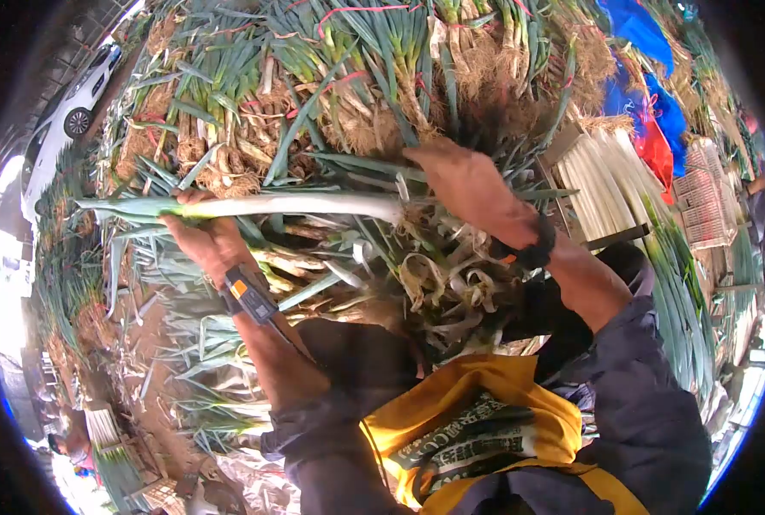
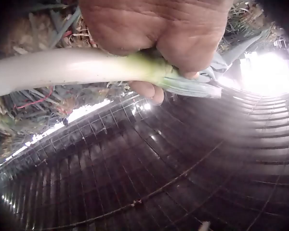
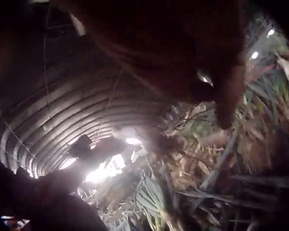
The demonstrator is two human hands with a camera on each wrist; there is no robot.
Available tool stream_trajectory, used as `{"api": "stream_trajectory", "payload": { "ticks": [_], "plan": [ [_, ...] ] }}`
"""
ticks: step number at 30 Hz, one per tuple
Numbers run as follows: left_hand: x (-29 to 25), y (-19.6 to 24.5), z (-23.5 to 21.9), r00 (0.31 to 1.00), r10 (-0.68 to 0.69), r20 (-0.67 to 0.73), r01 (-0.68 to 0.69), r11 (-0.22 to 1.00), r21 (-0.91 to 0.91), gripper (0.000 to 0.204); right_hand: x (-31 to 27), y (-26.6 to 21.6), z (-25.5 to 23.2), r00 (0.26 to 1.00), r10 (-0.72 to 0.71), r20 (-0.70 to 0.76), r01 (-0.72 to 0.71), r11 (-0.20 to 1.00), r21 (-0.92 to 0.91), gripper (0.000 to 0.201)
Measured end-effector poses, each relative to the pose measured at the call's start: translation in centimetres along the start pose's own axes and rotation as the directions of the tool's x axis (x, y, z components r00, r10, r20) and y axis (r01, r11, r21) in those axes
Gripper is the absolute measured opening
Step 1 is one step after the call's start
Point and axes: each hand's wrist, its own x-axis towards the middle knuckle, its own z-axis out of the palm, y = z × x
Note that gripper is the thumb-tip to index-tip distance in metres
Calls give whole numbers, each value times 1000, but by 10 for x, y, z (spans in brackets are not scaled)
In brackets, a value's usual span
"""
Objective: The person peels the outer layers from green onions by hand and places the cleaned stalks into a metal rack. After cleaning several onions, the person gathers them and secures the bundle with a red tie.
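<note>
A long leek point(image 1: 305, 204) with a thick white stalk lies level across the head view, its green leaves to the left. My left hand point(image 1: 206, 243) grips it where white turns to green; the left wrist view shows thumb and fingers point(image 2: 145, 90) wrapped round the stalk. My right hand point(image 1: 472, 190) is blurred beside and slightly above the root end. In the right wrist view this hand point(image 3: 183, 53) is dark, one finger pointing down, and I cannot tell whether it holds anything. Limp peeled leaves point(image 1: 438, 279) lie below the root end.
Tied bundles of leeks point(image 1: 374, 94) with roots are heaped ahead. Cleaned white leeks point(image 1: 610, 184) lie stacked at the right, near a pink crate point(image 1: 710, 193) and blue bags point(image 1: 640, 34). A white car point(image 1: 69, 112) stands at far left.
</note>
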Motion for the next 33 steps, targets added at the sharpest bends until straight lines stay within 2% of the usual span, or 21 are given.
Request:
{"api": "stream_trajectory", "payload": {
  "ticks": [1, 3, 4, 5, 7, 10, 13, 14, 17, 20, 23, 26, 27, 29, 30, 31, 33],
  "plan": [
    [-1, -1, -1, 1000, -7, 2, 7, 1000, -4, 46, 6, -10, -9, 999, -18, 39, 18, 1000, 3, 20],
    [3, -1, -5, 994, -27, 102, 28, 1000, -10, 46, 11, -32, -22, 995, -39, 95, 39, 999, -4, 18],
    [2, -4, -3, 996, -22, 83, 21, 1000, 15, 46, 10, -43, -21, 995, 27, 96, -39, 991, 125, 22],
    [0, -4, -3, 998, -8, 64, 6, 999, 39, 46, 4, -46, -14, 968, 62, 244, -87, 992, 90, 24],
    [-2, -4, -4, 997, -1, 78, 0, 1000, 19, 47, -2, -53, -3, 932, 128, 340, -171, 980, 99, 24],
    [0, 0, -8, 995, 4, 96, -6, 1000, 21, 49, -14, -51, 23, 935, 14, 353, -56, 992, 109, 27],
    [0, 6, -9, 998, -24, 65, 29, 997, -66, 54, -12, -55, 17, 944, 23, 329, -93, 975, 200, 29],
    [0, 6, -11, 999, 8, 48, -7, 999, -33, 55, -11, -53, 26, 924, 51, 378, -136, 970, 200, 30],
    [1, 10, -14, 998, 7, 56, -5, 999, -39, 55, -10, -55, 25, 951, -8, 308, -72, 966, 248, 22],
    [0, 12, -12, 995, -16, 103, 25, 996, -91, 54, 0, -56, 14, 920, 29, 390, -169, 929, 329, 17],
    [2, 13, -12, 994, -9, 105, 24, 989, -145, 48, 6, -55, 5, 851, 115, 512, -333, 873, 356, 18],
    [0, 16, -8, 995, -34, 96, 55, 972, -230, 48, -1, -49, 7, 891, 155, 427, -361, 813, 458, 24],
    [0, 17, -8, 994, -52, 92, 74, 962, -262, 48, -1, -45, 6, 880, 183, 439, -387, 812, 437, 26],
    [0, 16, -7, 980, -101, 170, 149, 944, -295, 48, 2, -33, 4, 861, 236, 451, -431, 808, 400, 29],
    [1, 19, -8, 970, -119, 210, 181, 935, -306, 49, 0, -22, 11, 950, 161, 268, -239, 926, 291, 30],
    [0, 17, -5, 977, -87, 194, 142, 946, -291, 48, -5, -13, 20, 995, 44, 93, -57, 989, 137, 32],
    [-4, 11, 1, 994, -7, 109, 22, 990, -136, 50, -16, 7, 26, 991, 108, 76, -115, 989, 95, 36]
  ]
}}
